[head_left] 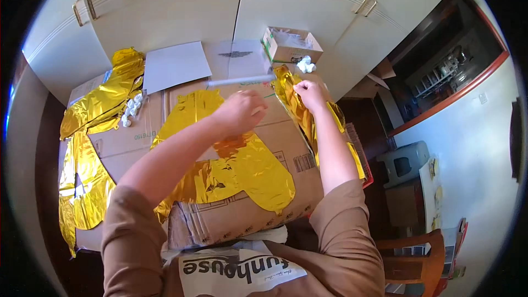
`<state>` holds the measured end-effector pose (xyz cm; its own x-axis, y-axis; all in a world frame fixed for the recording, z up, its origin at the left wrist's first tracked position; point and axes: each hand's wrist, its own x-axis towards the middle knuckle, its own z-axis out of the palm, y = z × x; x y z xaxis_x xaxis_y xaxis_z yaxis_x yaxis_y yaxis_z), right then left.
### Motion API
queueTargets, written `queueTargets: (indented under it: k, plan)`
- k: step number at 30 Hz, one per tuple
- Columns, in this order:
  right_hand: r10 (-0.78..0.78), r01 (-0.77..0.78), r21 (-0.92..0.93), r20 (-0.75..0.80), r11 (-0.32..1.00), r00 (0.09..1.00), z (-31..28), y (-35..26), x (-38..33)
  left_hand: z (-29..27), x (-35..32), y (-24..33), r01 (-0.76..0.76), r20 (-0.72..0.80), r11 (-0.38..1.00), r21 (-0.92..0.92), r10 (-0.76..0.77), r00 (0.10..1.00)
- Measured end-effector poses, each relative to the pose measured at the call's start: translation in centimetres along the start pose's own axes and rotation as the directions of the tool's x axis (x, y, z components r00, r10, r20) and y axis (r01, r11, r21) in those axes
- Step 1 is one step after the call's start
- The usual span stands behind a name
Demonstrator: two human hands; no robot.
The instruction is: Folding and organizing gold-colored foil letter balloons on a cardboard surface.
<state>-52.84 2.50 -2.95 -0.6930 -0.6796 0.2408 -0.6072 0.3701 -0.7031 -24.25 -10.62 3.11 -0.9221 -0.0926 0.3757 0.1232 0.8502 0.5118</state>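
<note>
A flat gold foil balloon (264, 176) lies across the cardboard in front of me. My left hand (242, 111) is held above its upper part, fingers curled in; whatever they hold, if anything, is hidden. To the right, my right hand (312, 96) has its fingertips pinched together at the upper end of a pile of gold foil balloons (289, 91), seemingly on the foil's edge. More gold foil balloons (91, 115) are spread out at the left, uninflated and wrinkled.
Crumpled white bits (132, 109) lie beside the left foil, and another white clump (306, 65) sits near an open box (291, 47) of clear plastic. A white sheet (177, 67) lies at the back, before the cabinets (165, 16). A wooden chair (412, 264) stands at lower right.
</note>
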Motion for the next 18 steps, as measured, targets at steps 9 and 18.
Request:
queueTargets:
  k: [9,18]
  plan:
    - [0.087,0.1,0.714,-0.219,0.693,0.972,-3.9,1.5,-3.3,9.3,9.6,-0.2,0.207,0.047,0.943,0.261,-0.227,0.973]
    - [0.359,0.319,0.937,-0.35,0.145,0.865,-23.1,5.0,-14.2,8.1,10.8,3.1,0.154,0.11,0.875,0.459,-0.228,0.968]
